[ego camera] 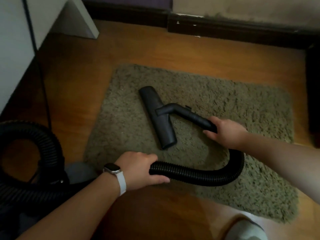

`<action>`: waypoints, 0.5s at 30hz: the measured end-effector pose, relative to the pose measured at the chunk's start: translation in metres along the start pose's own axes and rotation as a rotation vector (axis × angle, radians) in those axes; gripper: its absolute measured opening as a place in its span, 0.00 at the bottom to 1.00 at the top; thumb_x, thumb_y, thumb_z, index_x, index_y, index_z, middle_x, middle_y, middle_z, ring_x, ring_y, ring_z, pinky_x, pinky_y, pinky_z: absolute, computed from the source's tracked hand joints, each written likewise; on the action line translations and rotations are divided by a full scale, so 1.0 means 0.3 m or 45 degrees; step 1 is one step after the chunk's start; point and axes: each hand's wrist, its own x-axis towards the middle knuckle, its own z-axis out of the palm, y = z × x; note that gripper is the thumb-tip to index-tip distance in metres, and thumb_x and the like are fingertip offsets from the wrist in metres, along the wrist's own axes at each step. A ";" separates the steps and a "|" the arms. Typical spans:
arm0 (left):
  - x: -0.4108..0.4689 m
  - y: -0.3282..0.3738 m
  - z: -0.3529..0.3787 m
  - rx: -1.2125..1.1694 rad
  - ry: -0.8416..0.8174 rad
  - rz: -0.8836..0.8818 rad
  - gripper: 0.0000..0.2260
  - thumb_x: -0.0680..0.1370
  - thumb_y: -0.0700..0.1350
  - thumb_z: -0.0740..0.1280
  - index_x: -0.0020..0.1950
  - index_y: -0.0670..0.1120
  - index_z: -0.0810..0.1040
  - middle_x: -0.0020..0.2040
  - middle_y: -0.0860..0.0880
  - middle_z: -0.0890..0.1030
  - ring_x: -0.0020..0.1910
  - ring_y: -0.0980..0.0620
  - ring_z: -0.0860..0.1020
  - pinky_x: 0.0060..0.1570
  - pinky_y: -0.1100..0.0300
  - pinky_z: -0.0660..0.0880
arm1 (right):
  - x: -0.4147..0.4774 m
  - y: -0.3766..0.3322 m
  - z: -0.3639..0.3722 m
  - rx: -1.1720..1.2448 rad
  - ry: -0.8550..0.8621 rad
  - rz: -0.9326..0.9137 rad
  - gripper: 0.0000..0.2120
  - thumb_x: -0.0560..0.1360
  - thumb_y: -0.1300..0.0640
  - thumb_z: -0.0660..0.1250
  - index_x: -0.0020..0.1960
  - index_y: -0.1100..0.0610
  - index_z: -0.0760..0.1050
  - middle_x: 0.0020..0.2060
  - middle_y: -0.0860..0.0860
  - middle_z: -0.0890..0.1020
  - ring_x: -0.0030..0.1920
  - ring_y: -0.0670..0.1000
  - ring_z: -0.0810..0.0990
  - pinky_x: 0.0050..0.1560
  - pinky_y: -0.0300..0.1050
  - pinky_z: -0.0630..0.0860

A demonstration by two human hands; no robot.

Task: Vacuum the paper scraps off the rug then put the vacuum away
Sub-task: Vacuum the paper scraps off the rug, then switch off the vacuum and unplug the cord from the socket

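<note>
While black flat plastic floor nozzle (156, 116) rests mid shaggy olive-green rug (225, 101), long axis running far-left to near-right, right hand (223, 132), nearer one, grips its rigid black tube (192, 116) just rightward; left hand (140, 168) clasps black ribbed hose (199, 175) closer to body.

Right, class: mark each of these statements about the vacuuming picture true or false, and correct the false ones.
1. The floor nozzle rests on the rug. True.
2. The left hand grips the ribbed hose. True.
3. The right hand lies flat on the rug. False: it holds the rigid tube behind the nozzle.
4. The watch sits on the right wrist. False: it is on the left wrist.
5. The rug lies on white tiles. False: it lies on a wooden floor.
</note>
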 end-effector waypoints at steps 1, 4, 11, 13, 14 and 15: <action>-0.007 0.014 0.000 0.011 -0.016 0.007 0.26 0.68 0.78 0.54 0.45 0.57 0.68 0.39 0.57 0.74 0.38 0.56 0.74 0.40 0.57 0.74 | -0.005 0.001 0.002 -0.026 -0.011 0.008 0.17 0.80 0.39 0.60 0.65 0.46 0.66 0.41 0.46 0.77 0.38 0.46 0.78 0.35 0.45 0.76; -0.026 0.051 -0.003 0.057 -0.025 0.022 0.25 0.69 0.78 0.53 0.45 0.57 0.67 0.40 0.57 0.75 0.38 0.54 0.74 0.38 0.57 0.72 | -0.028 0.009 0.014 -0.066 0.018 0.037 0.23 0.79 0.38 0.60 0.70 0.47 0.63 0.46 0.46 0.76 0.42 0.48 0.78 0.41 0.47 0.78; -0.084 0.071 -0.100 0.013 0.211 0.109 0.29 0.71 0.76 0.52 0.57 0.57 0.73 0.42 0.58 0.76 0.41 0.56 0.75 0.38 0.57 0.73 | -0.117 0.001 -0.057 -0.269 0.107 -0.068 0.29 0.78 0.35 0.58 0.74 0.47 0.61 0.61 0.49 0.72 0.60 0.52 0.74 0.54 0.48 0.78; -0.109 0.046 -0.147 0.120 0.221 0.210 0.28 0.73 0.74 0.52 0.59 0.55 0.73 0.45 0.57 0.77 0.43 0.55 0.76 0.41 0.55 0.75 | -0.136 -0.050 -0.110 -0.342 0.094 -0.195 0.29 0.79 0.35 0.57 0.75 0.48 0.61 0.63 0.49 0.71 0.62 0.52 0.73 0.59 0.48 0.76; -0.125 0.029 -0.167 0.188 0.209 0.261 0.28 0.74 0.73 0.52 0.60 0.54 0.73 0.46 0.56 0.77 0.44 0.54 0.76 0.42 0.54 0.76 | -0.144 -0.091 -0.140 -0.376 0.083 -0.271 0.29 0.79 0.35 0.57 0.76 0.48 0.60 0.65 0.48 0.70 0.64 0.52 0.72 0.61 0.48 0.75; -0.145 0.009 -0.185 0.230 0.204 0.293 0.28 0.74 0.73 0.52 0.60 0.54 0.73 0.46 0.56 0.77 0.44 0.53 0.76 0.42 0.53 0.76 | -0.152 -0.139 -0.170 -0.409 0.075 -0.355 0.29 0.79 0.36 0.57 0.76 0.47 0.60 0.66 0.47 0.70 0.65 0.51 0.72 0.62 0.46 0.74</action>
